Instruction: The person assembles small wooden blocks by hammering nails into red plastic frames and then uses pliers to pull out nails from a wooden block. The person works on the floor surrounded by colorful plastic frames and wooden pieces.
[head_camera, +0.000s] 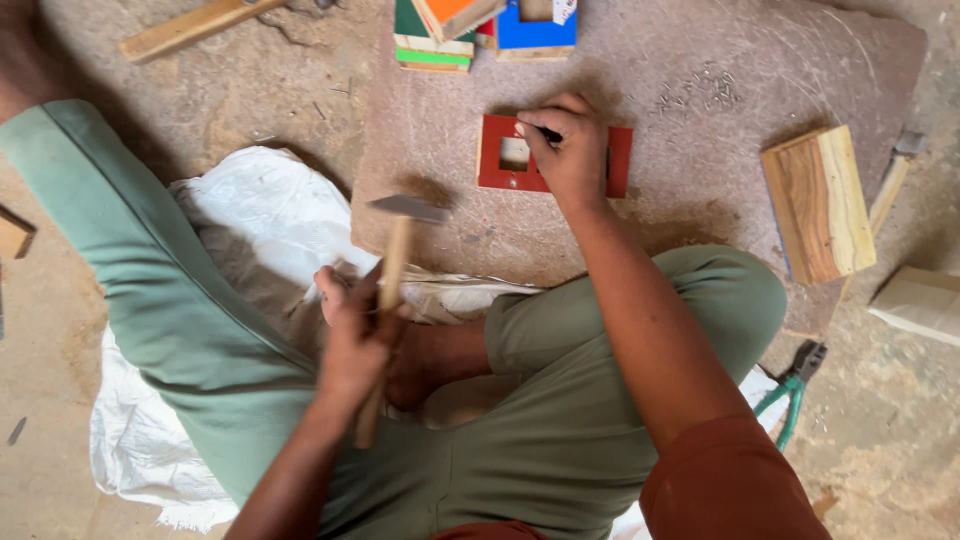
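Note:
My left hand (355, 335) grips the wooden handle of a hammer (408, 208), whose metal head is raised above my lap, to the left of the board. My right hand (565, 145) rests on a flat red board (495, 165) with a square hole, which lies on a reddish stone slab (700, 80). Its fingers pinch a small dark nail (550, 133) against the board's top edge. The hand covers the middle of the board. I sit on the ground in green trousers with my knees apart.
A wooden block (818, 203) lies on the slab's right side, a wooden-handled tool (893, 180) beside it. Green-handled pliers (793, 390) lie by my right knee. Painted boards (480, 30) sit at the top, a white sack (270, 210) under my legs, and a pale block (920, 303) at the right.

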